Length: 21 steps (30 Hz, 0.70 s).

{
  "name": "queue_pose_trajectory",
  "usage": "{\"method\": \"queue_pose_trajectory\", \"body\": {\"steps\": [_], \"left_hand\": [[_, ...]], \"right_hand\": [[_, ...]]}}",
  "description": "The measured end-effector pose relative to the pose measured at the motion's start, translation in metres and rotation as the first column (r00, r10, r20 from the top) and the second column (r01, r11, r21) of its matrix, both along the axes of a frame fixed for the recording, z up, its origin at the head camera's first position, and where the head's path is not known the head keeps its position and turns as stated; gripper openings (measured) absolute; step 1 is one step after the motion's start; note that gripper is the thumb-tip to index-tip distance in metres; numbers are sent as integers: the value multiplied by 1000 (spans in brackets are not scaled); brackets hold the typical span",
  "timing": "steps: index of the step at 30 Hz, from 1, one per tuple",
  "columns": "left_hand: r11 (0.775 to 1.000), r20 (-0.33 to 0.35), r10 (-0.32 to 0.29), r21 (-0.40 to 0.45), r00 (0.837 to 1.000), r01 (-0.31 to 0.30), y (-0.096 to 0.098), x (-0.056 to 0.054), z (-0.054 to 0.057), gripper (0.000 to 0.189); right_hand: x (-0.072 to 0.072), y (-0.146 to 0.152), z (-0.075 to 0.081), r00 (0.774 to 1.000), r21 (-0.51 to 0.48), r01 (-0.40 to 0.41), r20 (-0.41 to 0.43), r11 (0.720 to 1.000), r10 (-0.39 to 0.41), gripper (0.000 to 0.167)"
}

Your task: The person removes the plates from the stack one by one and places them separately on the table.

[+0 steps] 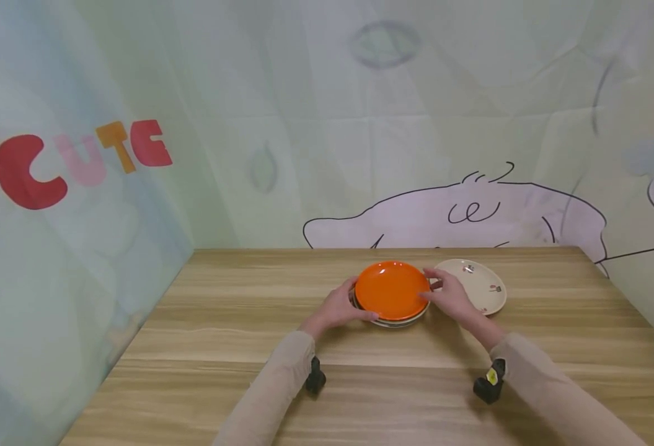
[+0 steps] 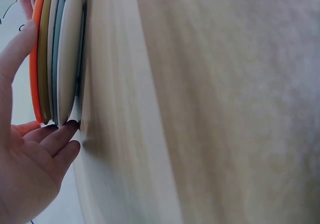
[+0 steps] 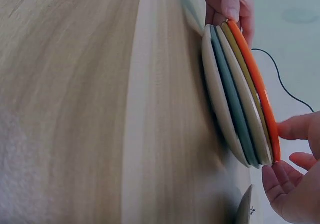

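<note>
glossy orange plate (image 1: 392, 290), round, atop multicoloured stack (image 3: 239, 97)

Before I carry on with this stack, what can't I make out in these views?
- Upper faces of the lower stacked plates: in the head view, the orange plate covers them.
- Near-left part of the patterned cream plate: behind the right hand in the head view.
- Its prints: too small to identify in the head view.
- Most of that plate in the right wrist view: cut off by the bottom edge.
</note>
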State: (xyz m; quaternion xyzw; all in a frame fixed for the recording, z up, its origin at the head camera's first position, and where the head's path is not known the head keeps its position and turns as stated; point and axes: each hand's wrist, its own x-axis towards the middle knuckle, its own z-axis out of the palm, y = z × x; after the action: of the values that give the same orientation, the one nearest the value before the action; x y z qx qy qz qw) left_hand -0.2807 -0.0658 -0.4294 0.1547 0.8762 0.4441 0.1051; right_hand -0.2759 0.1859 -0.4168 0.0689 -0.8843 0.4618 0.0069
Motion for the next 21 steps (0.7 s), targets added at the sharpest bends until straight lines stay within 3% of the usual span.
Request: {"method": "queue_pose_trajectory", "body": {"steps": [21], "left_hand": [[1000,17,19,-6,1000,-19,1,4,3,95]], "right_hand": [[2,1,-4,996,-33,67,68,997,-65,52]]}}
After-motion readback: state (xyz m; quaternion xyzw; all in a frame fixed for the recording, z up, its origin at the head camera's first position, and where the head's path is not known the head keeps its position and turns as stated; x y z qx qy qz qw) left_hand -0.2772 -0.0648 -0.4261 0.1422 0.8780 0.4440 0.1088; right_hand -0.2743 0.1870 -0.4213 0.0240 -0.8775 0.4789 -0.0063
